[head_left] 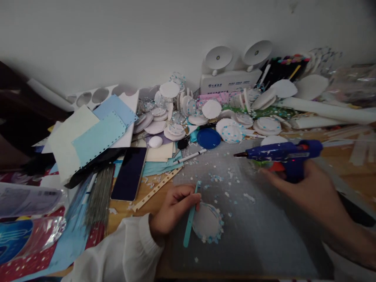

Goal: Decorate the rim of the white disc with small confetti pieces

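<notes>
Between the thumb and fingers of my left hand [179, 205] is a slim teal strip-like tool [190, 225], perhaps tweezers, slanting over the mat. Just right of it lies a white paper disc [207, 222] edged with small blue and white star-shaped bits; my left fingertips are at its upper left edge, and I cannot tell whether they touch it. My right hand [314, 199] grips a blue hot glue gun [282, 152] by its handle. Its dark nozzle points left, above the mat and apart from the disc. A small red light glows on its body.
Tiny paper stars [216, 178] are scattered over the grey cutting mat [249, 250]. A phone [129, 174], a white pen [190, 156] and coloured paper sheets [100, 133] lie left. Behind are piled white discs [211, 109], a blue lid [208, 138] and a two-headed lamp unit [229, 80].
</notes>
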Demonstrator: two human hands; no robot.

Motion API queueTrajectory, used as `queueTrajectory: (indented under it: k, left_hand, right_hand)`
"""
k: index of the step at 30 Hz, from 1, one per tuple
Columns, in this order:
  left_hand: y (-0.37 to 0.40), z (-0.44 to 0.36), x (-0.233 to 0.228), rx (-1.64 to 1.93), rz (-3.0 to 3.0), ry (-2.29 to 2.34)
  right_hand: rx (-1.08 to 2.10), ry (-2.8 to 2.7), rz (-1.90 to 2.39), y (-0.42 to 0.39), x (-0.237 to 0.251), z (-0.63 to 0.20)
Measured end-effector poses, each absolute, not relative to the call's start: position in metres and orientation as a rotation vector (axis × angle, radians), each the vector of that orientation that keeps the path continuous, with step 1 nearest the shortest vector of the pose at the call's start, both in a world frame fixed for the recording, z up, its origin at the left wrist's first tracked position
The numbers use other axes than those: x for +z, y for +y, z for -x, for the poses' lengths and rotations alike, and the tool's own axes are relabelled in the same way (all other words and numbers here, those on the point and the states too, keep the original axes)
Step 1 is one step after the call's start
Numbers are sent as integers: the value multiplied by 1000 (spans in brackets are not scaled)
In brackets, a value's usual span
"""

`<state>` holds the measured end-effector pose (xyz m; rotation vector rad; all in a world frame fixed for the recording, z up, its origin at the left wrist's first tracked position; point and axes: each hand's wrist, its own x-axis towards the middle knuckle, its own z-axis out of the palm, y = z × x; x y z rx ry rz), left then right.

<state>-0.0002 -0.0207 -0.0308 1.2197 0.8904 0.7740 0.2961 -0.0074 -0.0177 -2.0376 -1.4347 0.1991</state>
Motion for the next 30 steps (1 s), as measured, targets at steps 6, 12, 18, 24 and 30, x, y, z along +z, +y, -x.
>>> queueTrajectory:
  k: [6, 12, 18, 24, 30]
  left_hand:
    - [-20, 0, -28, 775, -1256, 863]
    - [-18, 1, -24, 744, -1270, 793]
    - [-16, 0, -20, 723, -1300, 775]
    - [-16, -1, -19, 715, -1360, 750]
    - [-16, -1, -19, 715, -1369, 740]
  right_hand:
    - [498, -1503, 1774, -9, -16, -248]
    - [451, -1597, 1735, -20, -34, -245]
    - [426, -1606, 1748, -20, -33, -245]
    - [369, -1619, 1792, -23, -36, -248]
    - [311, -1678, 1746, -21, -32, -247]
